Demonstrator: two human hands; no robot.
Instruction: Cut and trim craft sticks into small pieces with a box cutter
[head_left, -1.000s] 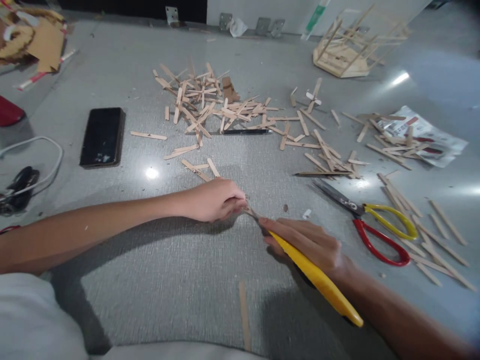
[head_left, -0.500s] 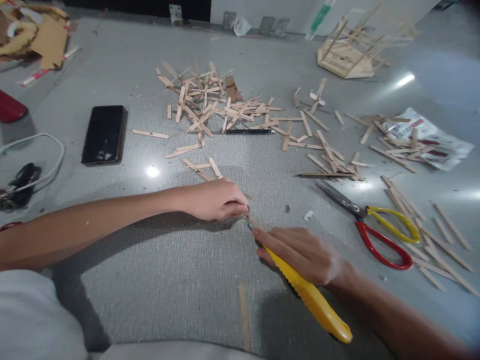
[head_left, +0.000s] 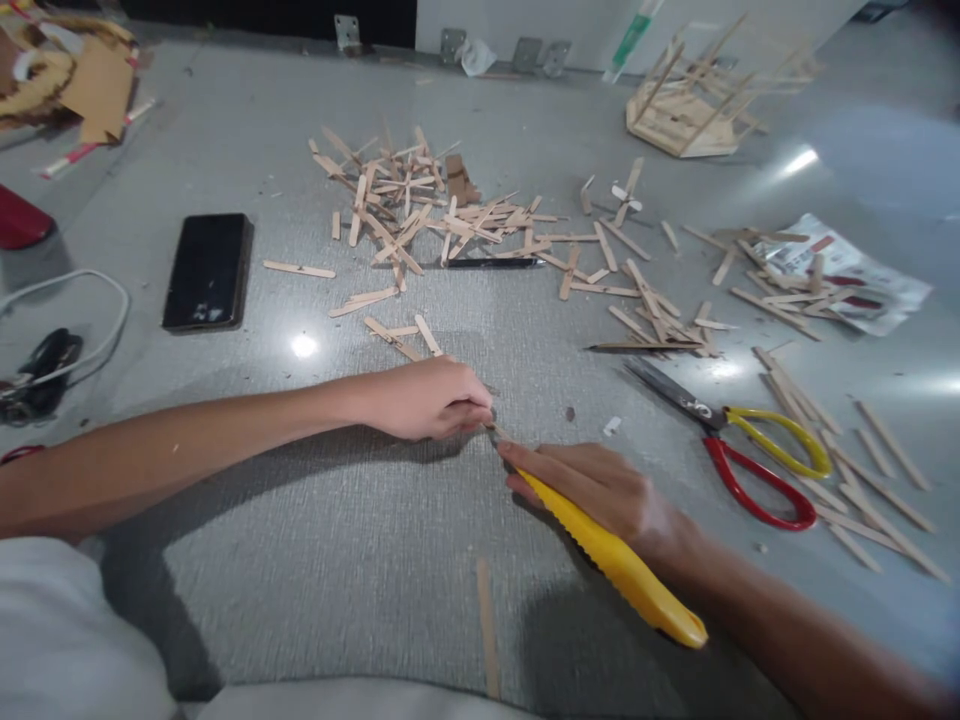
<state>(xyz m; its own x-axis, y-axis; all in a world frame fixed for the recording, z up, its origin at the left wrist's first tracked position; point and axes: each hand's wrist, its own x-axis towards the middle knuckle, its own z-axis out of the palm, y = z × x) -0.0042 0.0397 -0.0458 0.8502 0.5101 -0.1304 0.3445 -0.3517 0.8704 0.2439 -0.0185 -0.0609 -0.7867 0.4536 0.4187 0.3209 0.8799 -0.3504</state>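
My right hand (head_left: pixel 592 490) is wrapped round a yellow utility knife (head_left: pixel 622 560), its forefinger stretched along the top towards the blade end. Just left of the blade, my left hand (head_left: pixel 442 400) is closed in a pinch over the table. Between its fingertips a small end of a wooden craft stick shows, mostly hidden by the fingers; the blade tip is close against it. A few short stick pieces (head_left: pixel 394 338) lie just beyond the left hand. A single craft stick (head_left: pixel 487 630) rests near the table's front edge.
Cut craft sticks (head_left: pixel 405 190) are heaped at the back, with a black pen (head_left: pixel 491 263). Scissors (head_left: pixel 724 420) with yellow and red handles lie at right, near a pencil (head_left: pixel 645 347). A phone (head_left: pixel 208 270) lies left. A stick frame (head_left: pixel 690 120) stands back right.
My right hand and the knife have shifted slightly left, and the knife's rear end swung towards me, then partly back. The left hand keeps its pinch almost in place.
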